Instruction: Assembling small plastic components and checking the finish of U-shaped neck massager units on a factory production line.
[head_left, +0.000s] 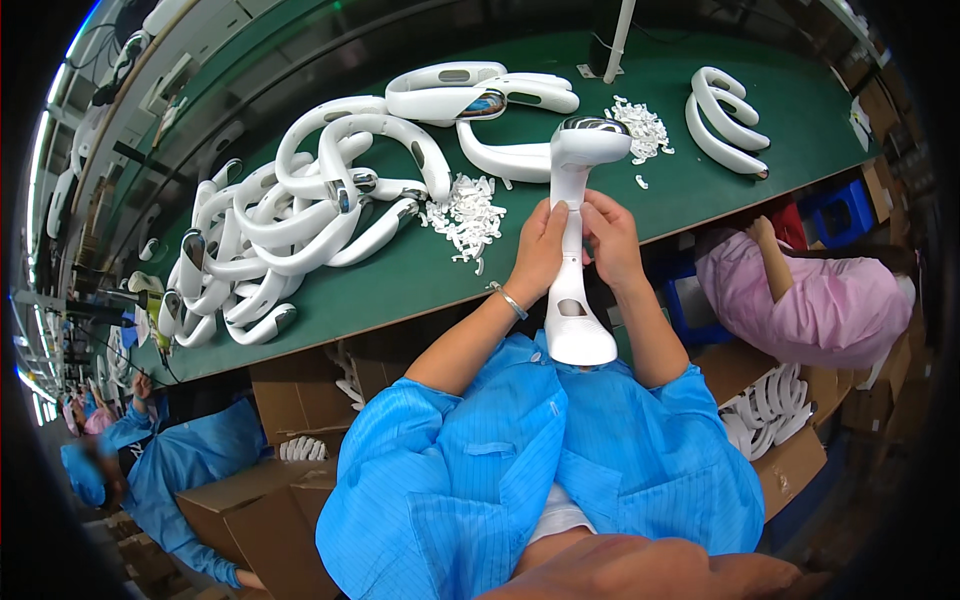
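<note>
Above the front edge of the green table, both hands hold a white neck fan (580, 330), seen edge-on, with a shiny dark end at the top and an oval opening low down. My left hand (541, 250) is closed round its slim middle from the left, thumb along it. Against the same middle from the right, my right hand (611, 235) has its fingers curled; whether they also pinch a small part is hidden. Small white plastic clips (468, 218) lie in a pile left of my hands, and a second pile of clips (643, 128) lies beyond them.
Many white neck fans (290, 240) are heaped on the green table (400, 295) at left; several more (722, 120) stand at right. Cardboard boxes (785, 470) with white parts sit below. Co-workers in pink (800, 300) and blue (195, 475) are nearby. A white post (620, 40) rises behind.
</note>
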